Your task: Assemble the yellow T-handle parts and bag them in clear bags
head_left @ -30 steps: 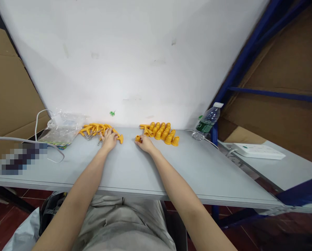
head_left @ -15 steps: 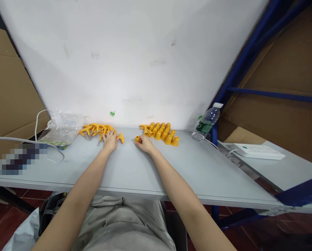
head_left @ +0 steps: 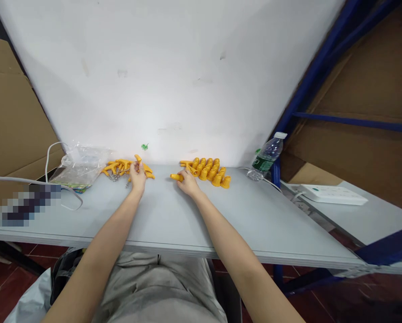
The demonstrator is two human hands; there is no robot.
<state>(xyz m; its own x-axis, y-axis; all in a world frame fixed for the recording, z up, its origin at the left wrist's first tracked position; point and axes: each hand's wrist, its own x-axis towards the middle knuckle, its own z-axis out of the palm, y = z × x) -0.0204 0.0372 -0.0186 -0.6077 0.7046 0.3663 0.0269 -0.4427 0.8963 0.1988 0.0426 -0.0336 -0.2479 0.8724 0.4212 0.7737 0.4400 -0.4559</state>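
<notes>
My left hand (head_left: 138, 178) is closed on a yellow T-shaped handle (head_left: 138, 158), held up with its crossbar above the fingers. Beside that hand lies a pile of similar yellow T-shaped handles (head_left: 112, 167), with small metal chains (head_left: 114, 176) among them. A yellow tapered cup (head_left: 176, 177) is gripped in my right hand (head_left: 189, 183), tipped on its side and pointing left; the fingers hide part of it. Just beyond, more yellow tapered cups (head_left: 216, 179) stand in rows. A few yellow handles (head_left: 186, 163) lie at the left end of these rows.
A clear plastic bag (head_left: 86, 163) lies left of the pile, near a white cable (head_left: 71, 188) and a blurred dark object (head_left: 28, 204). On the right a water bottle (head_left: 267, 157) leans by the blue frame (head_left: 300, 96). A white power strip (head_left: 334, 194) sits farther right.
My left hand has turned upward at the pile, raising a T-shaped handle. My right hand has tipped the cup from upright onto its side.
</notes>
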